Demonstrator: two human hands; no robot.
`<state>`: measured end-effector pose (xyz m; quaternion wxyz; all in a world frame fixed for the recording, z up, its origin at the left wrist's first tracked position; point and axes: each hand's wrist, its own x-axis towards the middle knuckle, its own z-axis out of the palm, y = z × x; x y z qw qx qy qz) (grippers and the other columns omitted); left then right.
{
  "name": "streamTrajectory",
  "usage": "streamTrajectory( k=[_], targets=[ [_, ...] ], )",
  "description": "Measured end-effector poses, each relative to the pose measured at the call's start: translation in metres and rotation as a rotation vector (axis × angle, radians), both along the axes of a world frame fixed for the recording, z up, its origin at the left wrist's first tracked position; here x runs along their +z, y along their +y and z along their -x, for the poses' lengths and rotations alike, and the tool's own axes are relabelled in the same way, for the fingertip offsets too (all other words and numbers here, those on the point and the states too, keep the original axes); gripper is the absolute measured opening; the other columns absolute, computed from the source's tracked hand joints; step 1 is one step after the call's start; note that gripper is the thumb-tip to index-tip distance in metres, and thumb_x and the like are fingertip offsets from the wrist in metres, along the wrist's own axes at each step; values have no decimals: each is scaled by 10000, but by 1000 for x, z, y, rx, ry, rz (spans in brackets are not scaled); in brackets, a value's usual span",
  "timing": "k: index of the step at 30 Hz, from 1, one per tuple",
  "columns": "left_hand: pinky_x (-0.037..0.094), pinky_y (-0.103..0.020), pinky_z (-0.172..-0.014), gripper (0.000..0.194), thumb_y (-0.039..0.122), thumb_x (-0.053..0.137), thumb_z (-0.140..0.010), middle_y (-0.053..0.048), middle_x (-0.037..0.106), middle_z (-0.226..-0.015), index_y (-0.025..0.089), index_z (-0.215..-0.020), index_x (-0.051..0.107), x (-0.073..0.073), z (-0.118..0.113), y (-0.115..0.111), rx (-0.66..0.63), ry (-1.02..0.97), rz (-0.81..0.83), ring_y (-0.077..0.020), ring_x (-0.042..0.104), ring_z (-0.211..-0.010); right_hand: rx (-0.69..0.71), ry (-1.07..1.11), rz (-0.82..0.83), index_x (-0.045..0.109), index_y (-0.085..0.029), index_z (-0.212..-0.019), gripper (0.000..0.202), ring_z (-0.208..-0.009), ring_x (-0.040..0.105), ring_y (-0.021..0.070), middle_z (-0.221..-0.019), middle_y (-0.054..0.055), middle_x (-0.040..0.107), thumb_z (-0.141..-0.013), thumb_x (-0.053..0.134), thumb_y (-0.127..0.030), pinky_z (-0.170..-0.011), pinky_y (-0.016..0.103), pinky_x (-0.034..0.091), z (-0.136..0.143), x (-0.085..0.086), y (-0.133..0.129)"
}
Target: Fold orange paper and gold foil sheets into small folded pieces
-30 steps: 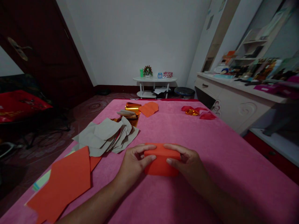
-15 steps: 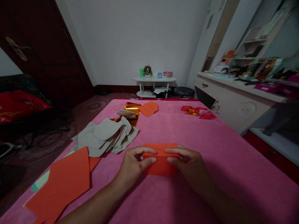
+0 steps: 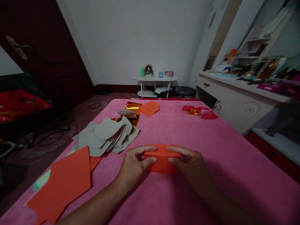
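Observation:
A small piece of orange paper is bent along a crosswise fold just above the pink cloth. My left hand pinches its left end between thumb and fingers. At the right end, my right hand pinches it the same way. The far part of the paper tilts up over the fold, and the near part hangs toward me. Fingers behind the paper are hidden.
Large orange sheets lie at the left front, overlapping pale green paper. Behind them is a heap of grey paper pieces. Gold foil and an orange cutout sit farther back. Red and gold wrappers rest at the back right.
The paper's fold has become sharper, with its middle raised into a ridge and its near part shorter in view. Both hands keep their hold, almost in place.

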<state>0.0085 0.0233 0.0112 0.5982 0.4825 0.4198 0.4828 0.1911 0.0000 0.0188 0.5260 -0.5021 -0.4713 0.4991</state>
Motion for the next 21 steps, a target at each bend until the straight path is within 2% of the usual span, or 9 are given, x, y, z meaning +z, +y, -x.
streamTrajectory(
  k=[4,7,11,15,19,21],
  targets=[
    [502,-227,-573,255,170,792,-586,-51,731,-747,142,-835,745,-1,1,1,60,71,-3,-140,634,-616,-2,-139,-151,755,-242,-895,213,-821,676,193,-943,33,724,-682,741,-235,-712,273,545,-1,-1,-1],
    [478,-209,-544,201,190,786,-606,-36,724,-706,157,-801,752,-2,3,1,97,161,-59,-124,611,-579,11,-271,-246,755,-261,-902,173,-795,655,175,-870,20,709,-744,694,-226,-685,251,526,-2,0,-1],
    [495,-223,-644,59,170,750,-660,-36,732,-736,183,-718,756,2,4,0,115,268,-224,-146,643,-681,-1,-372,-314,756,-254,-875,127,-704,617,159,-763,20,671,-798,656,-275,-617,237,491,-3,0,-1],
    [482,-233,-650,43,185,716,-715,-22,713,-702,201,-713,755,6,6,-2,116,350,-367,-145,631,-668,-17,-416,-338,755,-251,-843,139,-630,571,149,-690,16,607,-816,635,-315,-531,228,441,-4,-1,-2],
    [469,-230,-624,47,193,715,-721,-7,695,-673,219,-704,751,6,8,-3,150,373,-430,-141,611,-650,-59,-364,-323,746,-267,-889,144,-725,611,174,-791,22,668,-781,660,-307,-603,244,472,-5,0,-4],
    [464,-230,-625,50,196,716,-721,-4,689,-667,223,-696,749,5,9,-2,155,378,-451,-140,605,-650,-107,-325,-256,740,-260,-878,154,-686,620,174,-771,11,690,-734,695,-291,-582,243,475,-6,0,-4]
  ],
)
